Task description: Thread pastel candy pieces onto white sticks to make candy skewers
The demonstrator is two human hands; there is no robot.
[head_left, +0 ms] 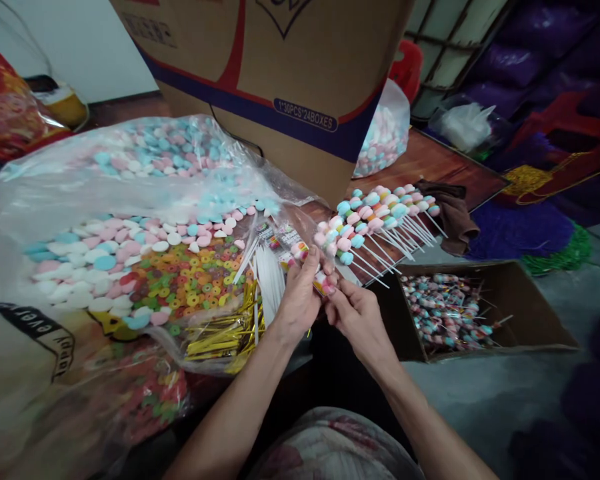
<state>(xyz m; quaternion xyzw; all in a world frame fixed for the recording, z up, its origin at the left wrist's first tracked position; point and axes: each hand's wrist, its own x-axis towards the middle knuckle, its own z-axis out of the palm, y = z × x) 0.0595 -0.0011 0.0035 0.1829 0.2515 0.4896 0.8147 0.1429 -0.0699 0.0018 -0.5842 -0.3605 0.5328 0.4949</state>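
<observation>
While your left hand [300,293] and right hand [356,310] half-hide the wrapped candy [323,285] they pinch, twelve o'clock's carton [260,77] is cropped; floor [470,400] borders the open box [527,317] at three.

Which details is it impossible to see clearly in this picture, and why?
Head view:
1. Small pink candy item: mostly hidden by the left hand and right hand.
2. Printed plastic wrappers: lettering too small and blurred.
3. Large brown cardboard box: top cut off by upper edge.
4. Open brown cardboard box: floor hidden under pink and blue candy sticks.
</observation>
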